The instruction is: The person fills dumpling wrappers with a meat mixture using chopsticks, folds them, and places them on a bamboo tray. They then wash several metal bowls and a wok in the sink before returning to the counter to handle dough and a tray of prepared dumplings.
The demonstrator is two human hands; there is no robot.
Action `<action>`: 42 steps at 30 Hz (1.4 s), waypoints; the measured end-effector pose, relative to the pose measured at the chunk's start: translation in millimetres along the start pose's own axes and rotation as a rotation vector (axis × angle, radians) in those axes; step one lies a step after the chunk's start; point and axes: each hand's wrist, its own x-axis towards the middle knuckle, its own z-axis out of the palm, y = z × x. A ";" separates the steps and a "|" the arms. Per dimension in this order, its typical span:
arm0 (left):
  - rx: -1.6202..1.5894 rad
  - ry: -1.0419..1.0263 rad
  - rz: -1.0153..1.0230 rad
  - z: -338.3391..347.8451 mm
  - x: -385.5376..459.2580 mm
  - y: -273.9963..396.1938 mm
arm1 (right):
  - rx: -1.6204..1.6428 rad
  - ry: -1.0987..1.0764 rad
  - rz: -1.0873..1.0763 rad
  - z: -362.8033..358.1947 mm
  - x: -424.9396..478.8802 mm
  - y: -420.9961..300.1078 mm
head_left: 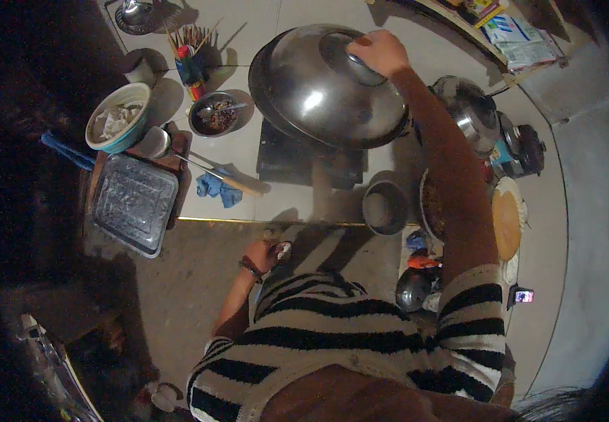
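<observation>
My right hand (381,54) grips the knob on top of a large domed metal lid (304,97). The lid lies tilted over a wok (260,108), whose dark rim shows along its left side. Below them is a flat black cooktop (310,166), partly covered. Low by my body, in front of the counter edge, my left hand (261,256) is curled around a small whitish thing (283,250), too blurred to name. Left of the wok stands a metal bowl (219,115) with chopped food and a spoon in it.
A wooden-handled ladle (230,179) lies across a blue cloth (217,189). Further left are a clear plastic tray (135,203) and a teal-sided bowl (117,121). At right stand a grey pot (385,205), a metal pot (465,108) and a round board (506,224).
</observation>
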 end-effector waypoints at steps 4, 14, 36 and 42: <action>0.021 0.030 -0.099 -15.5 -6.3 6.7 | -0.050 -0.026 0.019 45.8 18.9 -7.6; 0.160 -0.028 0.046 13.4 37.7 25.8 | 0.254 0.011 -0.055 50.1 -5.0 10.0; -0.193 -0.956 0.843 384.7 23.0 371.8 | 0.813 0.878 0.499 -82.3 -598.4 234.7; -0.098 -1.030 1.070 490.9 -15.5 428.6 | 0.853 1.227 0.882 -139.2 -715.0 281.5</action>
